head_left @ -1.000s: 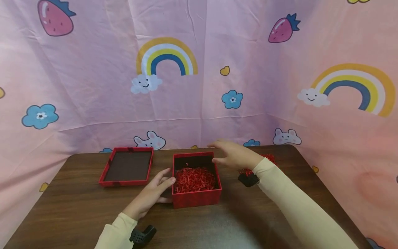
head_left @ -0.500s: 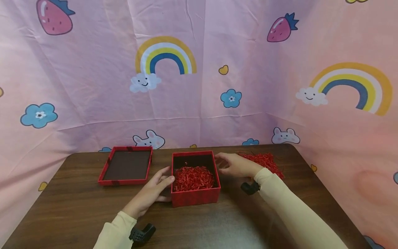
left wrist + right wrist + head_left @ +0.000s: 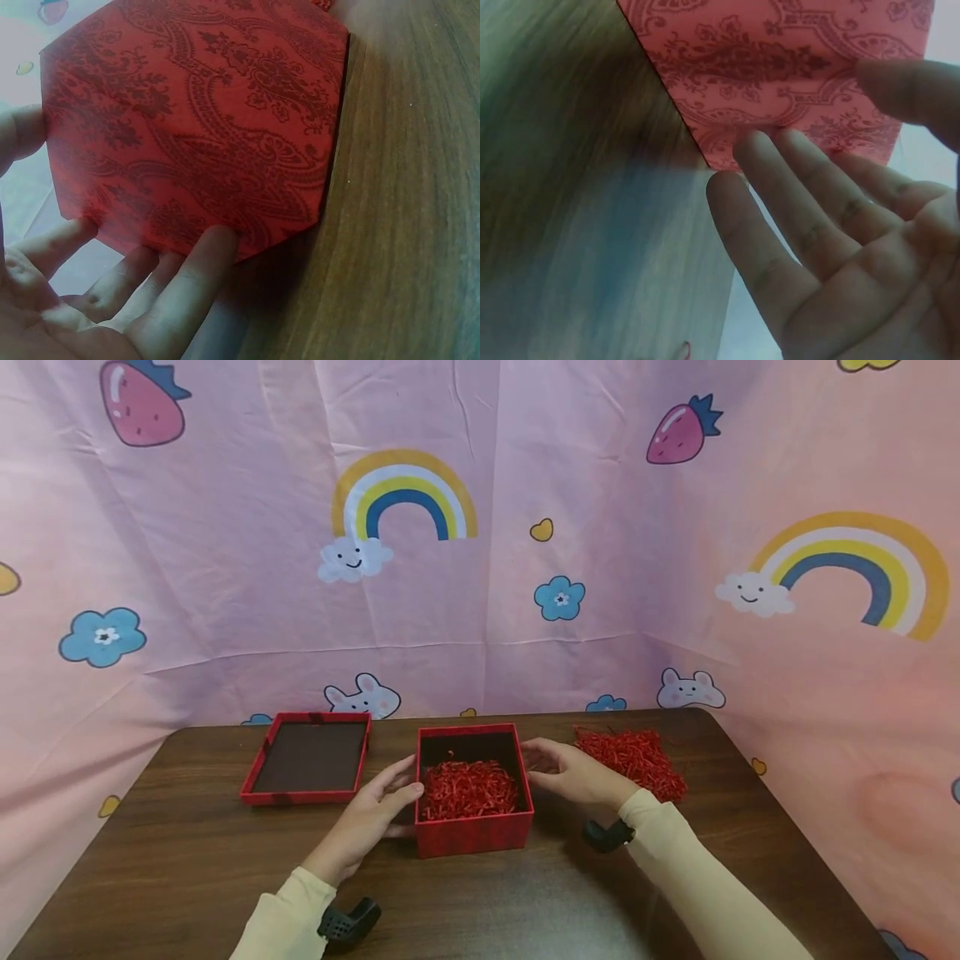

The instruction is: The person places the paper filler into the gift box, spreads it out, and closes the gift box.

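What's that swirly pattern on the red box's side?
Dark red paisley swirls and flowers on the red box; the left wrist view shows them best.

- No text, label, brand, number or sign can be read in the head view or in either wrist view.
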{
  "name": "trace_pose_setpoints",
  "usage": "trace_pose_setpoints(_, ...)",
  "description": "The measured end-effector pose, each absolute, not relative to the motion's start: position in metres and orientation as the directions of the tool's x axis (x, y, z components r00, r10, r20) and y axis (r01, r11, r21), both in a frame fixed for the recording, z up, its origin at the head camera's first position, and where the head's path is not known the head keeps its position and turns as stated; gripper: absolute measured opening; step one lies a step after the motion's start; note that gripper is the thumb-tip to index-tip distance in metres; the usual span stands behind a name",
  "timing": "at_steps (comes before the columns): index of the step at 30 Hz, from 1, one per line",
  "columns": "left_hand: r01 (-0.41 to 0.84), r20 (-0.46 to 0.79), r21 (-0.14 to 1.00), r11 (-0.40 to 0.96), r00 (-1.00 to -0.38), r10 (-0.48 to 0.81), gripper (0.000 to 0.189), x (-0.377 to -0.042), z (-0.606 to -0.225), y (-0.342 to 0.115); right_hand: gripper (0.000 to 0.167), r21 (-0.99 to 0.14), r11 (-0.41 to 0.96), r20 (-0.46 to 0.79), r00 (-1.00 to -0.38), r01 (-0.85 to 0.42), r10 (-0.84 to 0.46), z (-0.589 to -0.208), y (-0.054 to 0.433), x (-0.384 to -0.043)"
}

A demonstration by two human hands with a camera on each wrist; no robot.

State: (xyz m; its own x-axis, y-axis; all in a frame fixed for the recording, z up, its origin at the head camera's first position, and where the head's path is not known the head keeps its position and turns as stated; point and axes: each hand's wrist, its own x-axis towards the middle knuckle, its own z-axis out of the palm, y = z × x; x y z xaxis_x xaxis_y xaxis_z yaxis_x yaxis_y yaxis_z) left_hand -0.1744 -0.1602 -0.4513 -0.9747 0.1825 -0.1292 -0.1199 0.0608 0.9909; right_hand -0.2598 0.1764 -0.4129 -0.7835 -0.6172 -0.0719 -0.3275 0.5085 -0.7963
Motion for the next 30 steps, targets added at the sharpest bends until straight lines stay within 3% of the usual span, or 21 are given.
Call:
trace_pose_setpoints(8,-0.128,-0.137,0.99,0.058,-0.973,0.187,0.066,-0.174,-0.451,-0.16,0.049,-0.809,0.511,-0.093,-0.794,-0.291,-0.6,-0.401,0.193,-0.257)
trace_pose_setpoints(13,-0.119,-0.128,0.991,0.057,-0.974,0.188,0.066,-0.174,-0.45,-0.16,0.052,-0.641,0.606,0.017,-0.797,-0.472,-0.603,-0.392,0.224,-0.264)
trace_pose_setpoints(16,-0.12,-0.128,0.991,0.052,-0.973,0.191,0.066,-0.174,-0.45,-0.16,0.062,-0.523,0.684,0.053,-0.82,-0.509,-0.57,-0.39,0.246,-0.27)
trace_pose_setpoints(23,-0.128,-0.132,0.991,0.033,-0.971,0.201,0.065,-0.175,-0.448,-0.16,0.095,-0.434,0.791,-0.027,-0.871,-0.431,-0.49,-0.394,0.304,-0.283)
trace_pose_setpoints(30,-0.137,-0.14,0.99,0.03,-0.97,0.199,0.067,-0.175,-0.449,-0.16,0.095,-0.492,0.803,-0.161,-0.872,-0.335,-0.462,-0.411,0.331,-0.286)
